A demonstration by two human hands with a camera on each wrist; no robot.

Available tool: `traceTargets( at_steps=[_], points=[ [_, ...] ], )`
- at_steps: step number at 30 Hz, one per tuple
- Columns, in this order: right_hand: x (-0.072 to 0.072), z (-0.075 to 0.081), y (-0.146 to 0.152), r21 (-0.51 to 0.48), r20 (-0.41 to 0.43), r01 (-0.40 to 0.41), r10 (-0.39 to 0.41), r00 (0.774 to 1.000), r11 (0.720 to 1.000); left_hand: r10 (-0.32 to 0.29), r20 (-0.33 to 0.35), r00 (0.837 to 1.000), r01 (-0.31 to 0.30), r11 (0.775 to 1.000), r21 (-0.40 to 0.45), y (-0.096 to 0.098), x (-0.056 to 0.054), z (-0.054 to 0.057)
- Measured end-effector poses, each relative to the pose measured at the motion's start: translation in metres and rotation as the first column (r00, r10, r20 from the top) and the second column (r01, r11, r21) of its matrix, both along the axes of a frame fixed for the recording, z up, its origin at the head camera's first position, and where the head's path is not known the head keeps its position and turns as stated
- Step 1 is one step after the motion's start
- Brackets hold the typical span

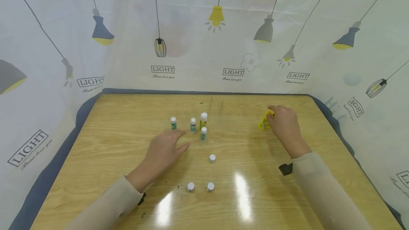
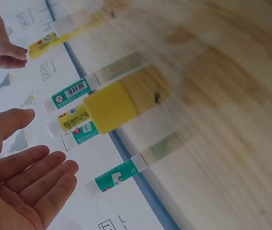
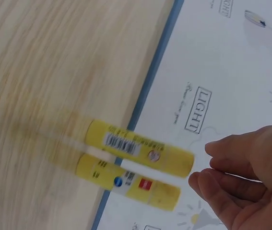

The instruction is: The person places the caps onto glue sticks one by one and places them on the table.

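My left hand (image 1: 164,148) is spread with its palm facing a group of small glue sticks and holds nothing. Closest to it stands a green glue stick (image 1: 174,125). Two more green glue sticks, one in the middle (image 1: 193,126) and one in front (image 1: 203,136), stand near a taller yellow glue stick (image 1: 203,122) with a white top. At the right, my right hand (image 1: 284,125) is beside two yellow glue sticks, a nearer (image 3: 138,148) and a farther (image 3: 128,184). They stand upright side by side. In the right wrist view its bent fingertips show a small gap from their tops.
Three small white caps lie on the near half of the wooden table (image 1: 127,123): one upper (image 1: 212,158), one lower left (image 1: 190,187), one lower right (image 1: 210,186). A white printed curtain (image 1: 191,81) encloses the table's back and sides.
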State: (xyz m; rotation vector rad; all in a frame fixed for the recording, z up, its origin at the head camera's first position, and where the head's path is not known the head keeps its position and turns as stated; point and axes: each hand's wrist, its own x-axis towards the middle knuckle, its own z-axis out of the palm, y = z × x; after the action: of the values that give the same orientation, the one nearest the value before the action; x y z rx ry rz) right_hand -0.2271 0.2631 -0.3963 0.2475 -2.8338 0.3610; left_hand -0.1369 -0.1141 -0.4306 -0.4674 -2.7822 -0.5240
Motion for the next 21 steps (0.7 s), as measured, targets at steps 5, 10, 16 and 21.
traceTargets(
  at_steps=[5,10,16,21],
  points=[
    [0.005,-0.002,-0.019,-0.032,-0.031,-0.036,0.035,0.999,0.999,-0.016,-0.043,0.999,0.014,0.999,-0.046,-0.008,0.003,-0.002],
    [0.009,-0.014,-0.04,-0.079,-0.019,-0.083,0.082,0.996,0.993,-0.032,-0.073,0.997,0.028,0.998,-0.061,-0.013,0.005,-0.003],
    [0.014,-0.032,-0.066,-0.233,0.056,-0.145,0.162,0.985,0.962,-0.027,-0.062,0.998,0.023,0.998,-0.066,-0.016,0.007,-0.001],
    [0.013,-0.044,-0.084,-0.424,0.124,-0.148,0.219,0.968,0.894,-0.022,-0.057,0.998,0.018,0.998,-0.067,-0.017,0.009,0.0]
  ],
)
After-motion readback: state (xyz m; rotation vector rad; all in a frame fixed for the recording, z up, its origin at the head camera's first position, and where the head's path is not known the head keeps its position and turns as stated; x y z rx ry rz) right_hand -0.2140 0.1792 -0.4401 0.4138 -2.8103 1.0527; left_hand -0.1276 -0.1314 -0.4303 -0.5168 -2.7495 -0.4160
